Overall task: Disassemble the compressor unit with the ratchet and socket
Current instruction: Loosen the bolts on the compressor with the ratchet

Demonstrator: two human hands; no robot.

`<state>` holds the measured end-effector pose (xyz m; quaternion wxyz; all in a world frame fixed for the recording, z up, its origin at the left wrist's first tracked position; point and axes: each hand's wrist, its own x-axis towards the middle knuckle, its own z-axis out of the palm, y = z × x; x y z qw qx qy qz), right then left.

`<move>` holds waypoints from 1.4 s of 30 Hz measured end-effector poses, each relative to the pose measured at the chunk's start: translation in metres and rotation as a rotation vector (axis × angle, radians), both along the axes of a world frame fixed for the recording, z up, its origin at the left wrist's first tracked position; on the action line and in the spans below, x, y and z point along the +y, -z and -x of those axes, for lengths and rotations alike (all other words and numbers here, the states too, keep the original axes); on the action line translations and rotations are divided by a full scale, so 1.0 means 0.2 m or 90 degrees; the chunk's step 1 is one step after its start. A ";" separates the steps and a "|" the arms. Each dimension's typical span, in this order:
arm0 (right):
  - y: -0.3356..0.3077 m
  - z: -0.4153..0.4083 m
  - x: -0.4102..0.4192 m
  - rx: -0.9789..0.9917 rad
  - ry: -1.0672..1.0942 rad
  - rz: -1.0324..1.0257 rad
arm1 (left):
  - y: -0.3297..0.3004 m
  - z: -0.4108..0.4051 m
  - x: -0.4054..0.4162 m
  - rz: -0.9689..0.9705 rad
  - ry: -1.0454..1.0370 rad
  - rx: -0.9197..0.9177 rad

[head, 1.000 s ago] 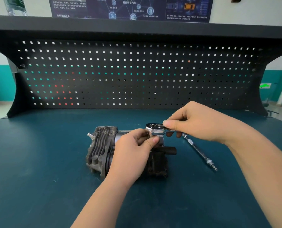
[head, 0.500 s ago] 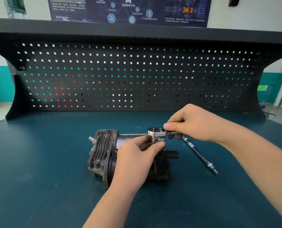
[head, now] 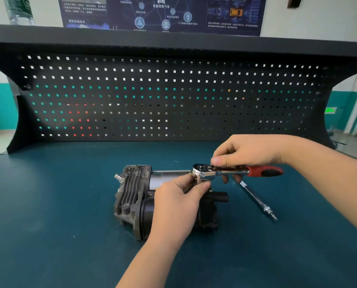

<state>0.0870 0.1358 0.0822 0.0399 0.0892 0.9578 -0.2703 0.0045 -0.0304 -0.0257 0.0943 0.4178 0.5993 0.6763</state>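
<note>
The grey finned compressor unit (head: 132,196) lies on its side in the middle of the blue bench. A chrome ratchet (head: 213,173) with a red and black handle (head: 265,171) sits level above its right part, the head over the socket. My left hand (head: 179,202) pinches the socket under the ratchet head between thumb and fingers, and covers the unit's middle. My right hand (head: 248,154) grips the ratchet shaft just behind the head, thumb on top. The socket itself is mostly hidden.
A long thin bolt (head: 258,201) lies loose on the bench (head: 48,225) to the right of the unit. A black pegboard (head: 173,96) rises along the back under a shelf. A bottle (head: 19,9) stands on the shelf at the far left.
The ratchet handle has swung out to the right, so its red grip now shows beyond my right hand. My left hand stays on the socket.
</note>
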 end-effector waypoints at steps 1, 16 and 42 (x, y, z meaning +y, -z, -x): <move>0.00 -0.02 -0.01 -0.005 0.020 -0.017 | 0.00 0.00 0.00 -0.006 -0.003 -0.005; 0.34 -0.06 -0.15 0.529 0.467 1.047 | 0.01 0.01 0.00 -0.027 0.013 -0.035; 0.48 -0.13 -0.52 1.004 0.204 0.372 | 0.00 0.07 0.00 -0.015 0.111 -0.070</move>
